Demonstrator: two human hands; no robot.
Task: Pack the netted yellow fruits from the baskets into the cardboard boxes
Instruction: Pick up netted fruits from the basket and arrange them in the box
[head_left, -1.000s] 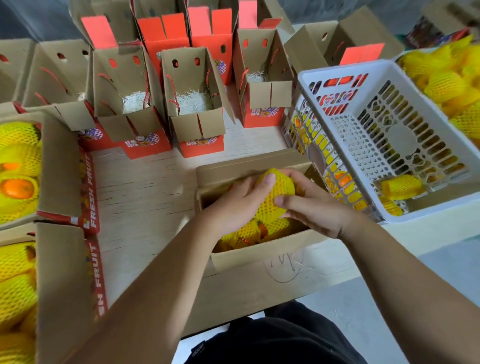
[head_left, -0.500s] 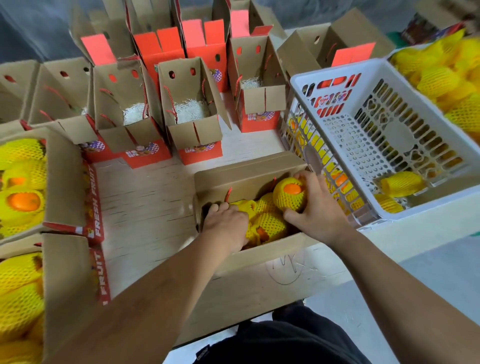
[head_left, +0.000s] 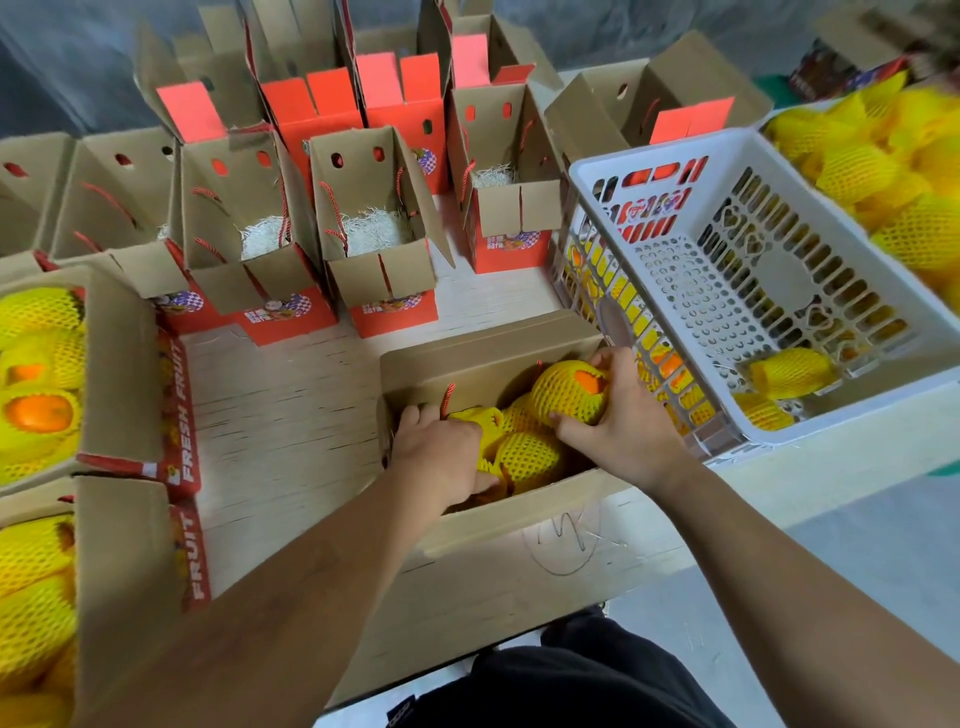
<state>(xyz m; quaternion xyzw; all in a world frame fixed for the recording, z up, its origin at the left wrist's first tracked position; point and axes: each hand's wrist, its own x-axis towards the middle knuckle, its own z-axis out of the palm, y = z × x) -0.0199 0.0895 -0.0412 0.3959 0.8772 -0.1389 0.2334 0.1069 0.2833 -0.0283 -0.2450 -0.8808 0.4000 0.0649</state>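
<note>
Both hands are down in the open box (head_left: 467, 364) at the worktop's (head_left: 291, 395) near edge. The right hand (head_left: 618, 421) grasps a netted fruit (head_left: 569, 392) at the box's right end, fingers and thumb curled round it, an orange patch showing through the net. The left hand (head_left: 441, 457) lies on the fruits (head_left: 524, 452) already packed at the box's left; whether it grips one I cannot tell. Just right of the box stands a white basket (head_left: 675, 156) with two netted fruits (head_left: 789, 371) in its near corner. Filled boxes (head_left: 124, 364) sit at the left, and open cartons (head_left: 379, 270) stand behind.
</note>
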